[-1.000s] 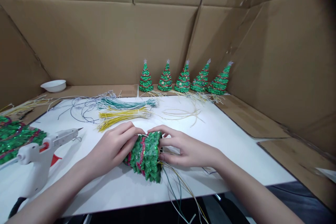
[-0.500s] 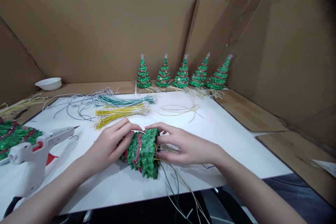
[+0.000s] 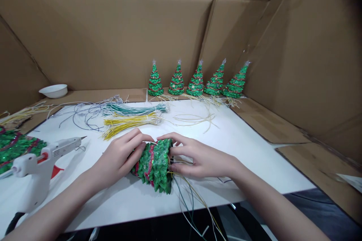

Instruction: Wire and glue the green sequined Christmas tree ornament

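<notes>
Cardboard walls (image 3: pixel 107 41) enclose our white tabletop (image 3: pixel 240 139), where our left hand (image 3: pixel 121 154) and right hand (image 3: pixel 195 156) both grip a sideways green tree (image 3: pixel 158 167).

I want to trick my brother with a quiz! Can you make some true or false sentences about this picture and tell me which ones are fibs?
1. The left hand and right hand are both touching a green tree. True.
2. The glue gun is on the right side of the picture. False: the glue gun is on the left.
3. Five trees stand in a row at the back. True.
4. The bowl is red. False: the bowl is white.
5. The yellow wires lie nearer the hands than the green wires. True.
</notes>
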`<action>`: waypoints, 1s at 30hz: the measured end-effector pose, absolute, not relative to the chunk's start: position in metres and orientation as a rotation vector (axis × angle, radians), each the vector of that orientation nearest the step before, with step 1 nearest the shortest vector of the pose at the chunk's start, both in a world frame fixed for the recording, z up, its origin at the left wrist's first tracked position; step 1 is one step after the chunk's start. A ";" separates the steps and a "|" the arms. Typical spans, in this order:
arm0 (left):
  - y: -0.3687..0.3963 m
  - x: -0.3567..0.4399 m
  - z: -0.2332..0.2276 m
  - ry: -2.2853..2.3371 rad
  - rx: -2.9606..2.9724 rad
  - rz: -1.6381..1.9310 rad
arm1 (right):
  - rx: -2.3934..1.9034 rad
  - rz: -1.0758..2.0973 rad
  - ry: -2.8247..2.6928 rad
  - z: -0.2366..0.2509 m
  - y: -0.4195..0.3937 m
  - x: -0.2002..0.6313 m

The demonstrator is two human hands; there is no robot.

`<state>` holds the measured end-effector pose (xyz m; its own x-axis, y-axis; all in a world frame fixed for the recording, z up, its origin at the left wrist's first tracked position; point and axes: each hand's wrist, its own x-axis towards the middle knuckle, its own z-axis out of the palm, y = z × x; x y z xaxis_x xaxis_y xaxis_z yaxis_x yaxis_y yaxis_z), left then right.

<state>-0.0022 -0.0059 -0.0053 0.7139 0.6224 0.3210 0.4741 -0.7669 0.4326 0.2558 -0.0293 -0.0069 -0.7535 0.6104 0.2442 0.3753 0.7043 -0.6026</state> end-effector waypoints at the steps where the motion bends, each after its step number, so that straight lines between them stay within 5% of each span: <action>1: -0.006 -0.002 -0.005 0.855 2.602 0.655 | -0.762 0.744 -2.484 -0.007 -0.029 0.256; 30: -0.006 -0.003 -0.006 0.848 2.588 0.653 | -0.770 0.715 -2.515 -0.007 -0.029 0.256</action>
